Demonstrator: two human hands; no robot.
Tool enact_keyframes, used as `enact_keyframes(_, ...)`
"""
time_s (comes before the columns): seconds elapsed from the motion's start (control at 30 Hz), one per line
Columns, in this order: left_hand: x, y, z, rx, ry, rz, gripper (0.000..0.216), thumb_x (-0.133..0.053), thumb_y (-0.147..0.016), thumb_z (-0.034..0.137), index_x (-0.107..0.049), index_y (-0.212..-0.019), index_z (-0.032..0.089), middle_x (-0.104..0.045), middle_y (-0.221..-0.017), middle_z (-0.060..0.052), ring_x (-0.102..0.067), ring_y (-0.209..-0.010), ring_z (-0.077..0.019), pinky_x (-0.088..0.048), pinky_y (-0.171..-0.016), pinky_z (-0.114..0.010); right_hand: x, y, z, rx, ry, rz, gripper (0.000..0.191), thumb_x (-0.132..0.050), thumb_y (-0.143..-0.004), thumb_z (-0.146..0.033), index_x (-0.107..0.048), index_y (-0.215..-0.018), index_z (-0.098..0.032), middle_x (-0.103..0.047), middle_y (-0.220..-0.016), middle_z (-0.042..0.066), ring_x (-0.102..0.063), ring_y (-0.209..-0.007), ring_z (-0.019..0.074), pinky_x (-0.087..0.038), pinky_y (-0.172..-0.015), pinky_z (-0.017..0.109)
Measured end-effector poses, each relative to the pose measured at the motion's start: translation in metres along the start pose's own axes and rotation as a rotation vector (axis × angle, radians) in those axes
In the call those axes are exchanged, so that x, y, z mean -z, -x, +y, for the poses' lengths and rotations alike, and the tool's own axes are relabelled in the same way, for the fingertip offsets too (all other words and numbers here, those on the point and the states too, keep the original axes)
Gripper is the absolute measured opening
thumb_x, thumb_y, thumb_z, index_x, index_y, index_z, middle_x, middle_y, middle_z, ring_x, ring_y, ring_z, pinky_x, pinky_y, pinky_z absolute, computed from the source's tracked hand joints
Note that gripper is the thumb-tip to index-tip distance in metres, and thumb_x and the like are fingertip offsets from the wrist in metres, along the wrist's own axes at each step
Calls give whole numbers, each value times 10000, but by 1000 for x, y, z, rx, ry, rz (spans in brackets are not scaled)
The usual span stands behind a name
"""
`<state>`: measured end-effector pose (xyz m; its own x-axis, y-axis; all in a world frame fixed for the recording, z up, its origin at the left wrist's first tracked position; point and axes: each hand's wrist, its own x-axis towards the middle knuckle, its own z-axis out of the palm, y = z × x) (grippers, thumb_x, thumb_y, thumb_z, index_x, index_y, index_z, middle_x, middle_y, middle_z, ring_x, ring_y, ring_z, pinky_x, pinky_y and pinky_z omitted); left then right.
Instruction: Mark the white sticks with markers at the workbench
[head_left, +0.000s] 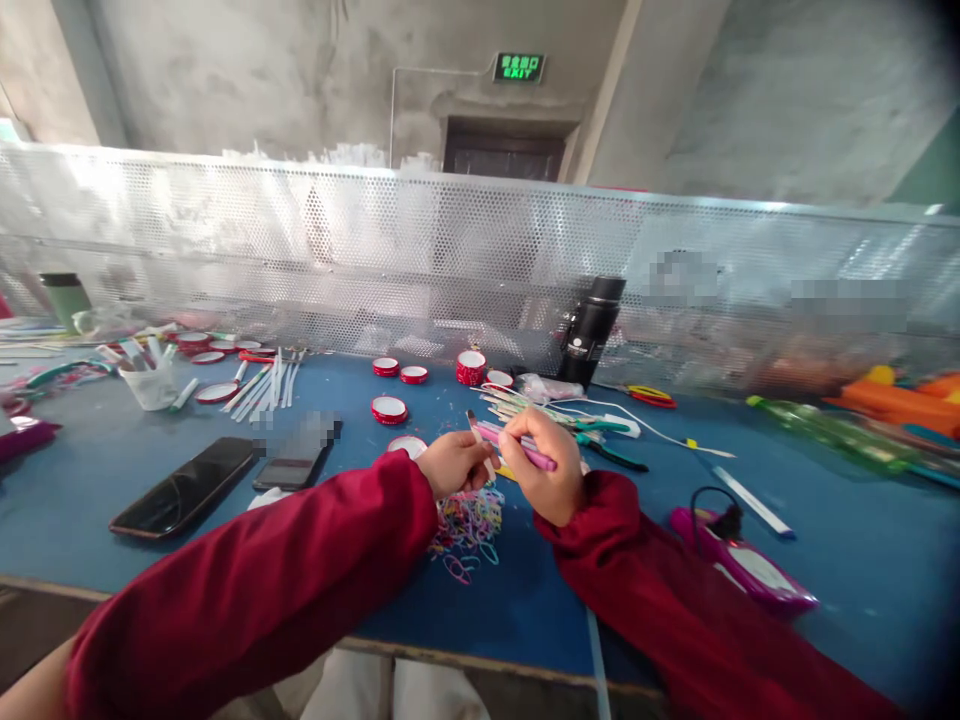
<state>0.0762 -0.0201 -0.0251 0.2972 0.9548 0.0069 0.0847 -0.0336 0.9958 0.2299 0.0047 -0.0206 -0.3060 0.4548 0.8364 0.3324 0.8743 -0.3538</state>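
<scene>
My left hand (452, 464) and my right hand (544, 462) meet above the middle of the blue table (112, 450). Both are closed around a small bundle of thin sticks (517, 448), pink and pale ones, held between them. My left hand's fingers pinch the bundle's left end; my right hand wraps the right part. Just below the hands lies a heap of small coloured rubber bands (469, 525). Both arms wear dark red sleeves.
More sticks and green-handled pliers (607, 450) lie right of the hands. Red-rimmed lids (388, 408), a black flask (590, 332), two black phones (184, 487), a plastic cup (150, 385), a pink device with cable (739, 560) and a perforated metal screen (450, 260) surround the spot.
</scene>
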Motion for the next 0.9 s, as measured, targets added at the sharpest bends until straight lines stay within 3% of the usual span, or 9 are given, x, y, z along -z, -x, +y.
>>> enact_keyframes(0.3,-5,2,0,34,20,-2,251,-379,-909,248,-494,-705,158,-452,-418,54,-348,-345,-57,-247,-407,-200,1,1,5,-14,4,9,140,-554,-825,-197,-483,-709,-230,-533,-682,4,-502,-672,173,-425,-671,343)
enact_keyframes(0.73,-6,1,0,59,48,19,281,-422,-899,345,-490,-690,169,-453,-427,46,-354,-361,-61,-242,-424,-206,4,0,3,-4,34,21,139,-561,-800,-185,-492,-685,-221,-527,-674,-3,-508,-666,164,-435,-661,324)
enact_keyframes(0.9,-7,0,-1,42,136,20,245,-419,-899,325,-496,-726,170,-461,-466,47,-359,-380,-55,-257,-444,-200,6,0,-3,-25,24,85,33,-577,-815,-202,-566,-796,-227,-605,-729,9,-578,-694,175,-468,-680,324)
